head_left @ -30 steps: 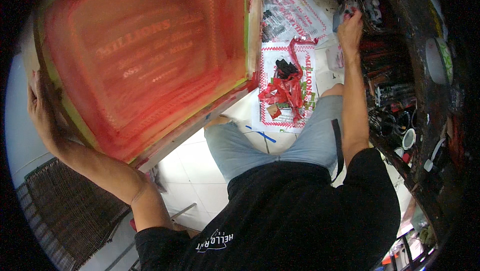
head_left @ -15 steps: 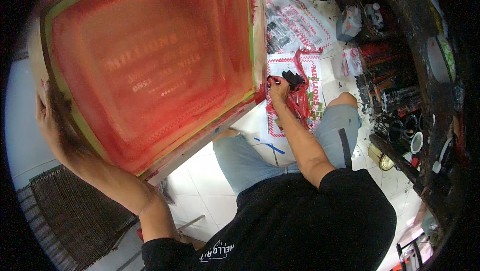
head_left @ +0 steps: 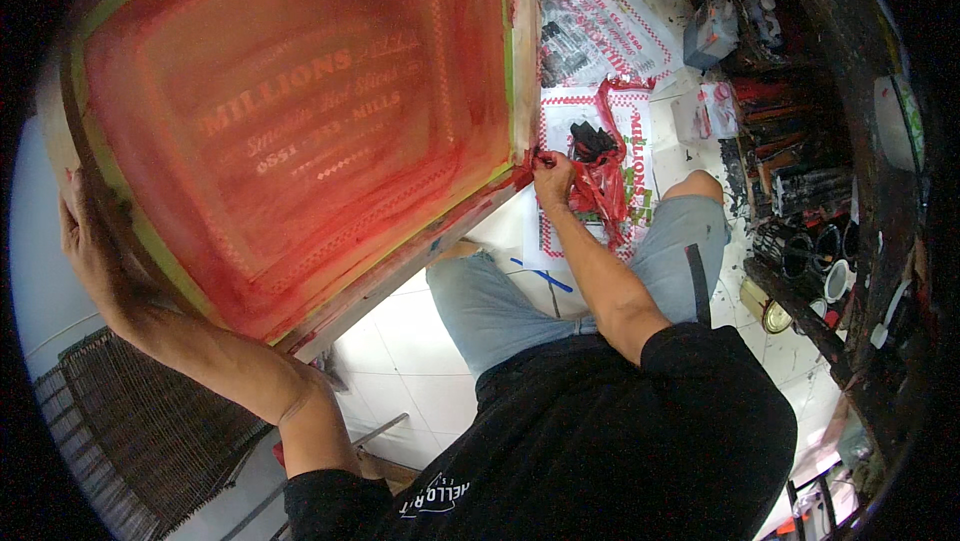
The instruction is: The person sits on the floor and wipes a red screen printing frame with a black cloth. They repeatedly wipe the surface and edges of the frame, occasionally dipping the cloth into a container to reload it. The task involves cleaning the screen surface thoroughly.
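Along the upper left, a wooden screen-printing frame (head_left: pixel 290 136) stood tilted up in front of the person, its red-stained mesh (head_left: pixel 330 211) turned toward the camera and showing pale lettering within a checkered border. A yellow-green strip (head_left: pixel 509 91) edged the mesh just inside the wood. The left hand (head_left: pixel 92 241) grasped the frame by its left side, the fingers laid along the outer edge and the forearm passing below the lower left part. The right hand (head_left: pixel 553 179) was just beside the frame's lower right corner, its fingers bent and drawn together; whether they touched the wood or pinched something small could not be told. Under and beyond that hand, a white sheet with a red checkered border (head_left: pixel 570 113) lay on the white tiled floor (head_left: pixel 380 361), bearing crumpled red plastic (head_left: pixel 605 196) and, next to it, a crumpled black piece (head_left: pixel 592 143) of unclear kind. Farther off lay a second printed sheet (head_left: pixel 630 31). Blue strips (head_left: pixel 545 274) crossed on the floor between the knees of the denim shorts (head_left: pixel 490 311). To the right stood a grey plastic jug (head_left: pixel 712 33), a red-and-white container (head_left: pixel 718 109) near it, and, lower down, a metal tin (head_left: pixel 775 315). A dark woven mat (head_left: pixel 150 431) was at the lower left.
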`<state>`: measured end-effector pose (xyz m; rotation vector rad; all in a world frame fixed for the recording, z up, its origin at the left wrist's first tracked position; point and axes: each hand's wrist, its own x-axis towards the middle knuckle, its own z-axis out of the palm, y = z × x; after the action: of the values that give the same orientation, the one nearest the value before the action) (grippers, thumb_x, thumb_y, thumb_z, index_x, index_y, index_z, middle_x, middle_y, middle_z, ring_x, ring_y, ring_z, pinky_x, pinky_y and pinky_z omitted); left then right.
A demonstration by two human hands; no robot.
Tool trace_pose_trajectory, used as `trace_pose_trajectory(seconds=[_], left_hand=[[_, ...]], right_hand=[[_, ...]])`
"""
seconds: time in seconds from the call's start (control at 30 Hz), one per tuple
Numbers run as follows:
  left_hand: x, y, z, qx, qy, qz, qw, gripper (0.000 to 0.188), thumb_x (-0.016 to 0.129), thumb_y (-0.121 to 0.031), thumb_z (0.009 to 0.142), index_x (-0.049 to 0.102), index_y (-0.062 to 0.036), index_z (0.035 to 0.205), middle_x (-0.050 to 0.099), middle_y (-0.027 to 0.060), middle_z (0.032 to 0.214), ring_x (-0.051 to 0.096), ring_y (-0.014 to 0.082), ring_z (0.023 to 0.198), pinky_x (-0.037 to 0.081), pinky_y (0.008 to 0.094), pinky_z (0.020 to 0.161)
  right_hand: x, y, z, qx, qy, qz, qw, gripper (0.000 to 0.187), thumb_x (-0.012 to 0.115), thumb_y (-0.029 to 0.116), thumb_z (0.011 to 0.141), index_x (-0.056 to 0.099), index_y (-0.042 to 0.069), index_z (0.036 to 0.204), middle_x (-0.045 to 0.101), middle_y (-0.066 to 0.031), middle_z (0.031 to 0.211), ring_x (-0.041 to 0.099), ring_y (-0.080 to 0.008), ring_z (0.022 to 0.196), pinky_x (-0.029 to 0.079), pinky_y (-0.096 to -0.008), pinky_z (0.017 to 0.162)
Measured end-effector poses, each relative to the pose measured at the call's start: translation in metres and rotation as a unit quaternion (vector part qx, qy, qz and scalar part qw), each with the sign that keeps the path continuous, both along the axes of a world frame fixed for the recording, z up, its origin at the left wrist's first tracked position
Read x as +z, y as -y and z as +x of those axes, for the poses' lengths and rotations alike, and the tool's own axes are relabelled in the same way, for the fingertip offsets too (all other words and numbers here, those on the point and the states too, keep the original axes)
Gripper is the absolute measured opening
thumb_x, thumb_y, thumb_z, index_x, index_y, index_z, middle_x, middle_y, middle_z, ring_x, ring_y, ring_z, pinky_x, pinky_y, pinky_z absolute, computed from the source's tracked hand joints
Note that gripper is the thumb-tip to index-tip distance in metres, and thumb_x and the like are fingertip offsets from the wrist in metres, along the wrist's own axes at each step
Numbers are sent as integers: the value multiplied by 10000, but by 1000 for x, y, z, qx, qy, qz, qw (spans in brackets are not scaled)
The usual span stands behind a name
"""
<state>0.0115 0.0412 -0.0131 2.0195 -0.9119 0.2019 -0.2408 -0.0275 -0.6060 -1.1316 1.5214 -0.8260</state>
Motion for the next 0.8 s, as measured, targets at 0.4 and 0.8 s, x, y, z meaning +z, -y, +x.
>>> trace_pose_trajectory(seconds=[0.4, 0.8], left_hand=[[-8, 19, -11, -14, -9, 2, 1000, 298, 522, -289, 984, 593, -76, 1181, 617, -5, 997, 560, 93, 869, 439, 246, 762], [-7, 15, -26, -16, -9, -39, 999, 323, 539, -284, 978, 587, -48, 1193, 618, 5, 1019, 563, 98, 872, 445, 255, 767]], right_hand=[[-63, -30, -18, 36, 22, 14, 999, 31, 657, -19, 732, 667, 2, 753, 653, -90, 686, 619, -138, 635, 502, -285, 596], [-39, -33, -5, -5, 84, 102, 991, 53, 665, -3, 761, 659, -6, 814, 654, -78, 703, 616, -160, 616, 500, -307, 567]])
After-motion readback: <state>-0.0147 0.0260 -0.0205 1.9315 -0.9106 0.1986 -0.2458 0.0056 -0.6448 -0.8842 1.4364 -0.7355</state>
